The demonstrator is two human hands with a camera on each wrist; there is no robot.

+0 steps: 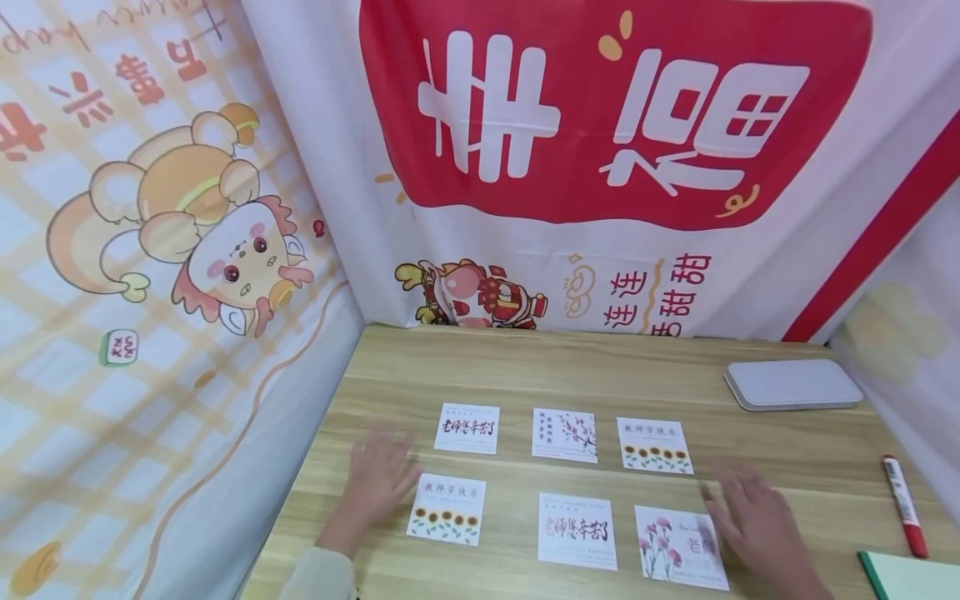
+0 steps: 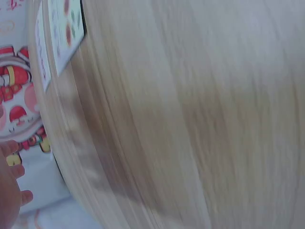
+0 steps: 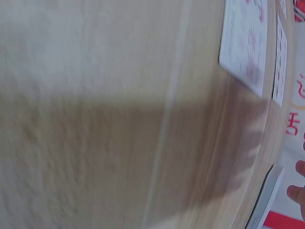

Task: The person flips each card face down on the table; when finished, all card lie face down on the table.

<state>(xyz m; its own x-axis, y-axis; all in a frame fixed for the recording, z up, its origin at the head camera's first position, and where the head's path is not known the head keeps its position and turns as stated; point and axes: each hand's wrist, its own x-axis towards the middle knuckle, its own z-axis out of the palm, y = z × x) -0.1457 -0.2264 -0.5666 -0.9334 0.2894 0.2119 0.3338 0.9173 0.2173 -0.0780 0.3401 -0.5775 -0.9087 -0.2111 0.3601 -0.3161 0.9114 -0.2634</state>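
- Cards (image 1: pixel 577 532), six in all, lie flat on the wood-grain surface (image 1: pixel 517 367) in two rows of three, apart from one another.
- The far row has a red-script card (image 1: pixel 467 428), a blossom card (image 1: pixel 565 435) and a sunflower card (image 1: pixel 655 446); the near row has a second sunflower card (image 1: pixel 446 510), another in red script and a carnation card (image 1: pixel 678 548).
- The left hand (image 1: pixel 378 477) is just beside the near sunflower print, fingers loosely spread and blurred, nothing held.
- The right hand (image 1: pixel 761 525) is at the right edge of the carnation print, fingers apart, likewise without a grip. Both wrist views show a shadow on the wood, so each hand seems raised; whether a fingertip touches paper, I cannot tell.
- Each piece should be very light and thin, probably stiff enough to keep its shape yet easy to crease at a corner. The thickness does not show.
- Lying flush, they offer little edge to catch: a light fingertip on top would likely slide one, while a nail under a corner, or thumb and finger on opposite edges, should lift it. Pressing mid-face may only make it skid.
- Off to the right are a pale case (image 1: pixel 793 384), a red-capped marker (image 1: pixel 905 506) and a green-edged pad (image 1: pixel 911 575).
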